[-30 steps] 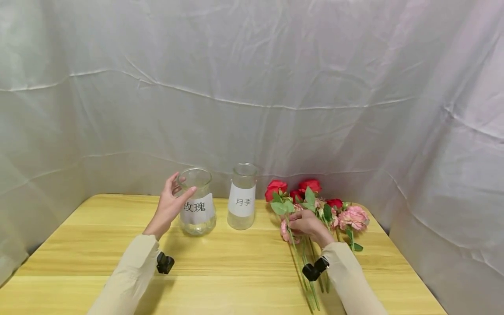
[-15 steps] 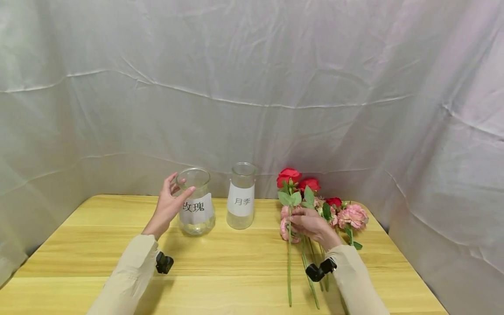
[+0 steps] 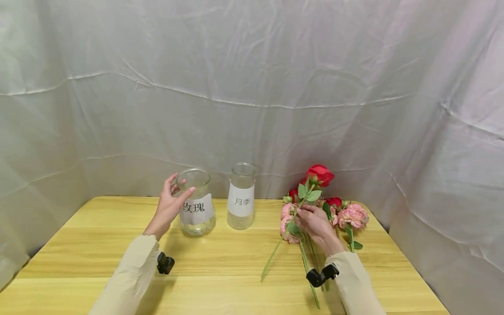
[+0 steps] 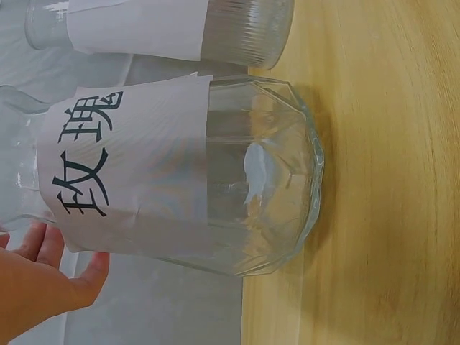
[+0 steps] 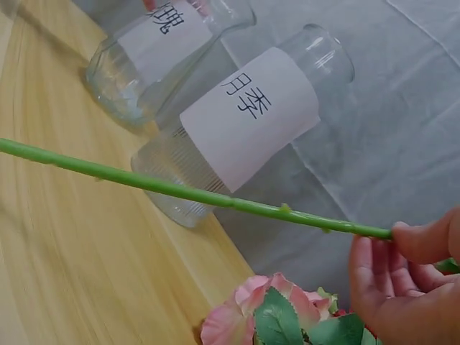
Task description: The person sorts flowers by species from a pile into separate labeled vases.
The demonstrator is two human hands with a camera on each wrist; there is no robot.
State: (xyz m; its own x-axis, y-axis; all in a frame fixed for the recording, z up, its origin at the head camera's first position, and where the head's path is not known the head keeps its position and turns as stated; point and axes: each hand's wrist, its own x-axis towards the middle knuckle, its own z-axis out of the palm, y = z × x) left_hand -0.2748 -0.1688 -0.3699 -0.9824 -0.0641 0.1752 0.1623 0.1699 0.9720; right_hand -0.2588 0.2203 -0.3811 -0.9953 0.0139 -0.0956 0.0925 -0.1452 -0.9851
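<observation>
My left hand (image 3: 170, 205) holds the neck of a wide glass vase (image 3: 198, 228), thumb at the front and fingers behind. A white paper label (image 4: 136, 165) with black Chinese characters wraps this upright vase. At the right, my right hand (image 3: 318, 225) pinches the green stem (image 5: 180, 190) of a red rose (image 3: 320, 175) between thumb and fingers. The rose's bloom points up and away to the right, and its stem slants down to the left, above the table. Beneath that hand lie pink flowers (image 3: 290, 229) and other red blooms, partly hidden by it.
A narrower glass vase (image 3: 241, 222), also labelled, stands right of the wide one, between my hands. More pink flowers (image 3: 353, 216) lie at the table's right side. Several stems point toward the front edge. A grey curtain (image 3: 252, 87) hangs behind the wooden table (image 3: 220, 280).
My right hand has lifted the red rose from the pile and tilted it, bloom swinging right and stem end swinging left. The left hand stays at the vase.
</observation>
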